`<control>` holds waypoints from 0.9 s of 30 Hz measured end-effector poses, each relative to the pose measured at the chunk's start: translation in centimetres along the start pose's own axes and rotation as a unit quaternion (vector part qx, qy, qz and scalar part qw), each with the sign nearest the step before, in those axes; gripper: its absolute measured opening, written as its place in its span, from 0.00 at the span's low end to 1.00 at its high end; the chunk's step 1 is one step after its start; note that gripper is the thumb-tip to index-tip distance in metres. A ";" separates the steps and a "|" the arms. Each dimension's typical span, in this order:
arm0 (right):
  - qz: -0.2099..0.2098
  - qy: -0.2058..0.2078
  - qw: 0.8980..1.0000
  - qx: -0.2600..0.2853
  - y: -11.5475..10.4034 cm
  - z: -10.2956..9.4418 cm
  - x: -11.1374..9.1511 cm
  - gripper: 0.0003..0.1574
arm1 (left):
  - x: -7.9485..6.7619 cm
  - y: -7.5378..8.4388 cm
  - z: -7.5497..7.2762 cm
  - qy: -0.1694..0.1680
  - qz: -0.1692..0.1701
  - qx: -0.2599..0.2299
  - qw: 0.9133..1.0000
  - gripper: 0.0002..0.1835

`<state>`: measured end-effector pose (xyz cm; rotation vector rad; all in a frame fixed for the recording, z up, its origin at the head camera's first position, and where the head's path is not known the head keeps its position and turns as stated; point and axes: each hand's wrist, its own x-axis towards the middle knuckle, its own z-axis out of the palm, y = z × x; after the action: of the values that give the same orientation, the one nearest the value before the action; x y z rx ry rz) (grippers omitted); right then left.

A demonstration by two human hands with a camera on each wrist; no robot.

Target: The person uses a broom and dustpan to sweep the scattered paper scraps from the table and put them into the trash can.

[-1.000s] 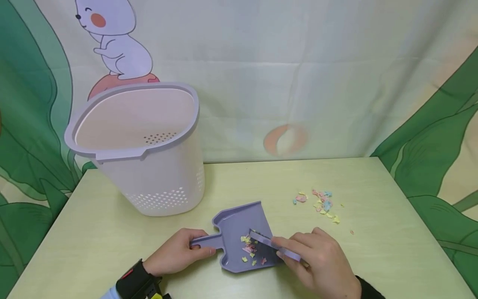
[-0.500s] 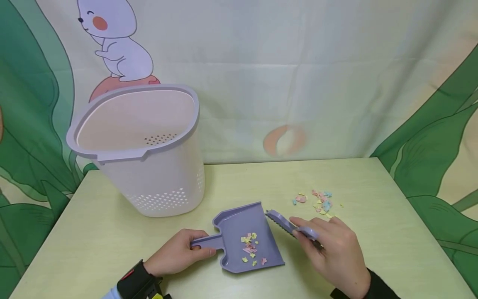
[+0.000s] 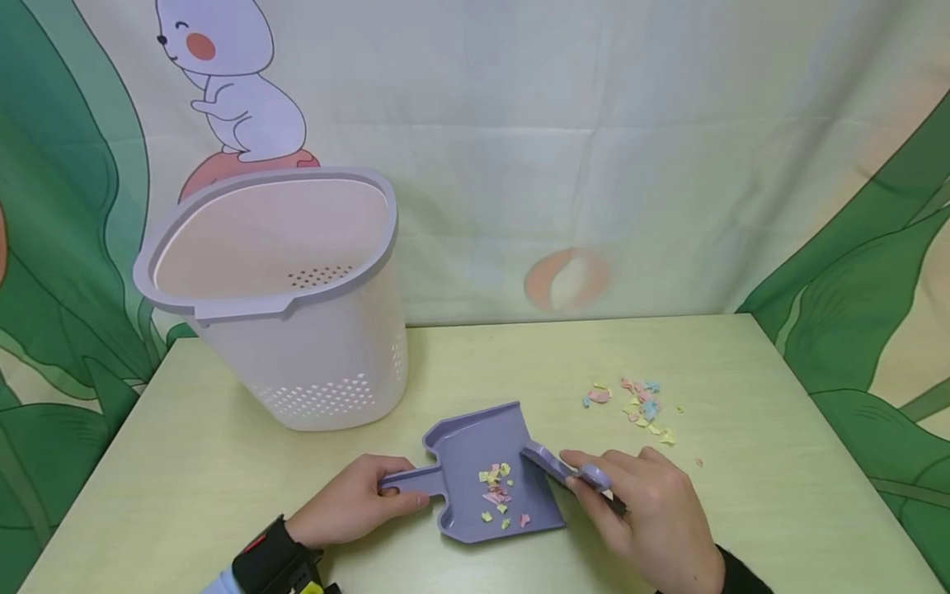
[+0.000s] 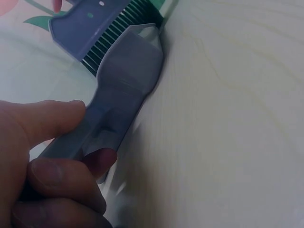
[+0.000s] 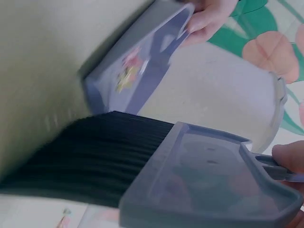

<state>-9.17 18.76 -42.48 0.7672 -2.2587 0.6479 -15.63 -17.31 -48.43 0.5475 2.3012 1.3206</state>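
My left hand (image 3: 364, 499) grips the handle of a purple dustpan (image 3: 475, 437) that lies on the table, its mouth facing right. Several yellow and pink paper scraps (image 3: 496, 496) sit in the middle of the pan. In my right hand (image 3: 641, 516) is a small purple brush (image 3: 552, 462), pinched between thumb and fingers at the pan's open edge. The right wrist view shows the brush's long dark bristles (image 5: 99, 156) beside the pan's mouth. More pink, yellow and blue scraps (image 3: 644, 404) lie loose on the table, up and right of the brush.
A tall pale laundry basket (image 3: 319, 346) with a purple rim stands at the back left of the table (image 3: 460, 355), behind the dustpan. A printed curtain (image 3: 668, 165) hangs along the table's back edge.
My right hand lifted the brush off the pan's inside and out to the right, then brought it back left to the pan's open edge. The left hand and dustpan stayed put.
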 end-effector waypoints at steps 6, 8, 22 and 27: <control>-0.018 0.046 0.998 0.036 -0.7 -0.2 0.3 0.19 | 0.2 0.0 -0.1 0.004 0.004 -0.005 1.000 0.12; -0.005 0.051 0.997 0.049 -0.8 -0.7 0.4 0.18 | 0.2 0.0 -0.1 0.005 0.006 -0.010 1.000 0.12; 0.032 0.138 0.990 0.027 0.8 -4.1 1.5 0.21 | -1.0 1.7 -2.3 0.068 0.038 0.027 0.997 0.14; 0.049 0.125 0.991 0.009 1.6 -4.4 1.5 0.22 | -2.1 4.9 -4.4 0.085 0.073 0.045 0.993 0.11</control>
<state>-9.31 22.07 -38.86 0.5518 -2.0720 0.7660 -15.70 -19.20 -41.85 0.6671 2.5111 1.3828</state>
